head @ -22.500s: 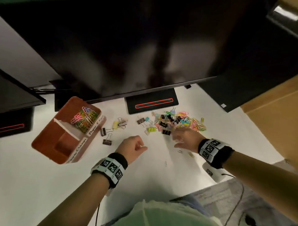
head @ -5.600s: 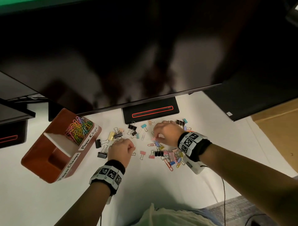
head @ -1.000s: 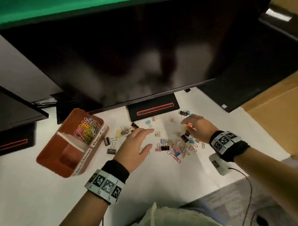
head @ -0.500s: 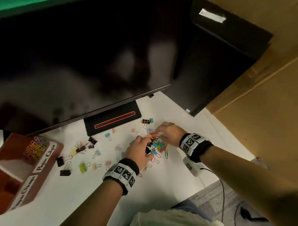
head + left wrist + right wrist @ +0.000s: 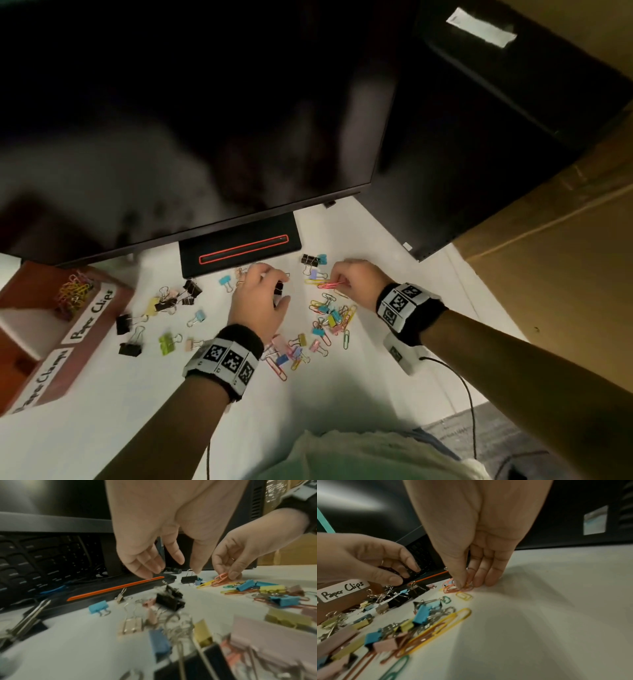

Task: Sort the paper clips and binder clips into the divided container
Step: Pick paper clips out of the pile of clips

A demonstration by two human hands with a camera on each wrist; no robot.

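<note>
White table [image 5: 102,411] bears scattered binder clips [image 5: 130,347] and paper clips [image 5: 346,339]; container [image 5: 78,363] left.

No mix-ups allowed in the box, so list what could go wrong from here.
1. The right hand pinches what look like several pink clips in one grip; one may slip out on the way to the box.
2. In the pile, paper clips lie tangled with binder clips, so a binder clip may ride along into the Paper Clips section.

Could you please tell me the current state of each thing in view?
Right hand: pinching pink paper clips.
Left hand: over a black binder clip; grip unclear.
Container: one section part-filled with coloured paper clips.
Loose clips: scattered on desk, unsorted.
Monitor: screen dark.
</note>
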